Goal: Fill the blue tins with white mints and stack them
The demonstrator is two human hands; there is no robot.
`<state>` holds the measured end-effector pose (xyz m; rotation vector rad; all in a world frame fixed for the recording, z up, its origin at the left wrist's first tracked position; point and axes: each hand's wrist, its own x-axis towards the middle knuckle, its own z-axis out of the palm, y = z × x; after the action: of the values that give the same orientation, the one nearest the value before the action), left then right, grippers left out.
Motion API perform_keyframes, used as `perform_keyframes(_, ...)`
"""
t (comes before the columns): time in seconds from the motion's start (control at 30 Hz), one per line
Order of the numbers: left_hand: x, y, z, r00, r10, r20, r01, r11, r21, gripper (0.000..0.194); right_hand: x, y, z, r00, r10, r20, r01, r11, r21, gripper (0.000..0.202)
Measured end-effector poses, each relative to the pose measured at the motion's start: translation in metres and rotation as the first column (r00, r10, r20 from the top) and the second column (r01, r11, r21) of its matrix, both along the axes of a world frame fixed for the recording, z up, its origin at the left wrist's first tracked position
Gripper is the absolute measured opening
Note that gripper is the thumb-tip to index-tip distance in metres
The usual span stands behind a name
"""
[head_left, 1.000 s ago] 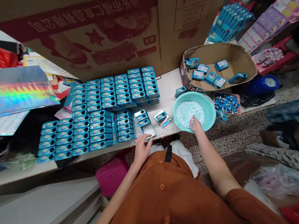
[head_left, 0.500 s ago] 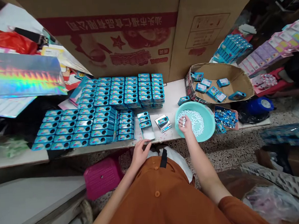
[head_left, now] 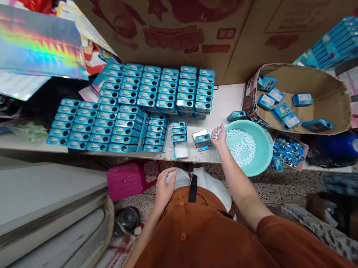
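Observation:
My right hand [head_left: 219, 137] is closed around some small white tablets, at the left rim of a turquoise basin [head_left: 264, 161]. More white tablets [head_left: 243, 148] lie loose in the basin. Left of that hand, a small blue tin [head_left: 202, 138] sits on a pocket scale [head_left: 198, 135] with a silver plate. A white open tray [head_left: 180, 151] stands near the table's edge, with a few blue tins [head_left: 179, 131] at its far end. Below the edge, by my lap, my left hand [head_left: 166, 185] is open and holds nothing, fingers loosely extended.
Rows of stacked blue tins [head_left: 126, 125] fill the table's left side. At right are a cut-down carton [head_left: 322, 101] holding several tins and a pink box [head_left: 302, 161] of shiny blue pieces. A tall cardboard box [head_left: 186, 12] stands behind. A pink stool [head_left: 124, 182] is under the table.
My right hand has lifted from the tablets in the basin to its left rim, fingers now closed more tightly. My left hand has drawn back from the table edge. The view has tilted down.

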<state>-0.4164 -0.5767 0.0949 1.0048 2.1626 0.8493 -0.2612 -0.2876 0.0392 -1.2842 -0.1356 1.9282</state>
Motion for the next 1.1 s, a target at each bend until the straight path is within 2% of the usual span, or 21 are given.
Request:
perform_keyframes(0.27, 0.004, 0.003, -0.002, 0.994, 0.071, 0.078, -0.071, 0.997, -0.008, 0.025, -0.016, -0.007, -0.005, 0.999, -0.005, 0.037, 0.006, 1.0, -0.004, 0.039)
perform_keyframes(0.47, 0.0, 0.001, -0.002, 0.995, 0.062, 0.082, -0.062, 0.998, -0.001, 0.024, -0.029, -0.015, -0.014, 0.967, -0.11, 0.232, 0.068, 0.981, 0.181, 0.041)
perform_keyframes(0.6, -0.003, -0.001, -0.003, 0.995, 0.052, 0.083, -0.052, 0.999, -0.004, 0.023, -0.032, -0.015, -0.015, 0.946, -0.139, 0.295, 0.058, 0.962, 0.266, 0.043)
perform_keyframes(0.87, -0.008, -0.004, -0.006, 0.992, 0.073, 0.105, -0.073, 0.997, -0.006, 0.023, -0.035, -0.017, -0.015, 0.902, -0.128, 0.412, -0.011, 0.948, 0.317, 0.05)
perform_keyframes(1.1, -0.011, -0.004, -0.007, 0.989, 0.077, 0.124, -0.078, 0.997, -0.001, 0.024, -0.038, -0.018, -0.016, 0.886, -0.138, 0.443, -0.023, 0.941, 0.339, 0.051)
